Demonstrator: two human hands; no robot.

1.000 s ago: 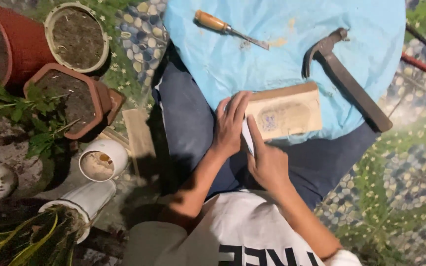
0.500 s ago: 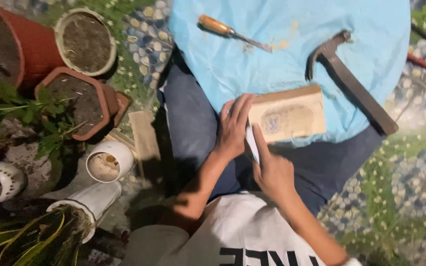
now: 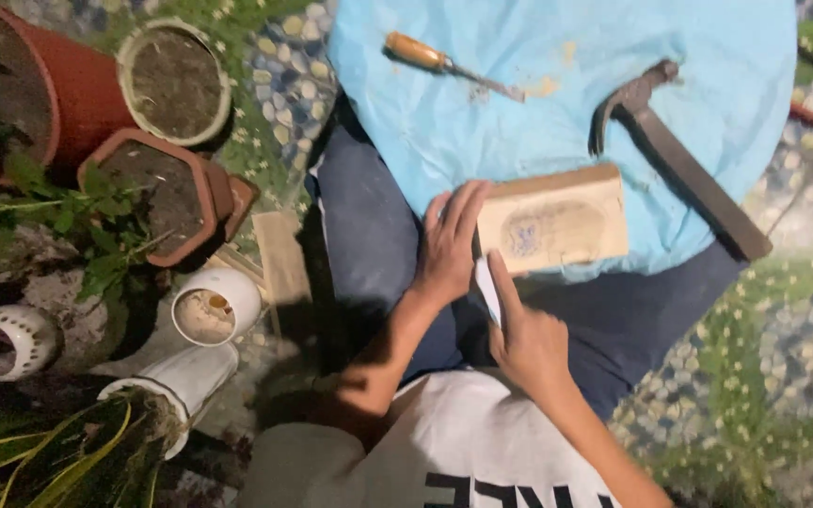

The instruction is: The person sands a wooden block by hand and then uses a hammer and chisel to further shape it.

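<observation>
A rectangular wooden block (image 3: 557,222), pale and smooth on its face and marked with a faint oval pencilled outline, was laid flat on a wrinkled light-blue cloth (image 3: 557,75) spread across the lap. The left hand (image 3: 449,246) was pressed flat against the block's near-left end, fingers extended and held together; nothing was enclosed by it. A slim white tool (image 3: 488,287) was gripped in the right hand (image 3: 527,341), the index finger laid straight along its upper side and the remaining fingers curled narrowly round it. The tip of the tool was positioned just beside the block's near-left corner; actual contact could not be determined.

Beyond the block, away from both hands, a chisel (image 3: 449,64) with a rounded orange wooden handle and a narrow steel blade was laid on the cloth. To the right of the block, a dark claw hammer (image 3: 675,155) with a long flat handle was laid diagonally. To the left of the left forearm, terracotta pots (image 3: 157,193) filled with dry soil and white cylindrical pots (image 3: 214,306) were located.
</observation>
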